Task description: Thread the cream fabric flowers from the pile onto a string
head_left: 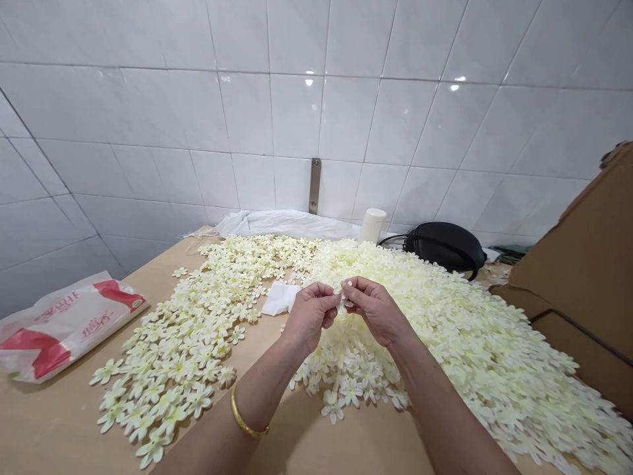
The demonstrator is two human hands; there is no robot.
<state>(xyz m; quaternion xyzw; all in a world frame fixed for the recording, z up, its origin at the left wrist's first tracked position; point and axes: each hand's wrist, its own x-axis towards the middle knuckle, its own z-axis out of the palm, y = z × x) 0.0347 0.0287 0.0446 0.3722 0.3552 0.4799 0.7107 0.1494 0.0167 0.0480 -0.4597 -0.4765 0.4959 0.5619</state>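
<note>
My left hand (pixel 309 316) and my right hand (pixel 376 310) are raised close together above the table, fingertips meeting. Between them they pinch a small cream fabric flower (pixel 342 291), partly hidden by my fingers. A long spread of similar five-petalled flowers (pixel 182 336) lies to the left of my hands, and a larger, denser heap (pixel 475 330) lies under and to the right of them. A crumpled white tissue (pixel 281 298) lies just left of my left hand. My left wrist wears a gold bangle (pixel 248 412).
The light wooden table (pixel 301 445) meets a white tiled wall (pixel 297 112) with a metal bracket (pixel 314 186). At the back are a white cloth (pixel 281 224), a white cylinder (pixel 372 225) and a black bag (pixel 445 247). A red-and-white plastic bag (pixel 69 326) lies left; brown cardboard (pixel 576 277) stands right.
</note>
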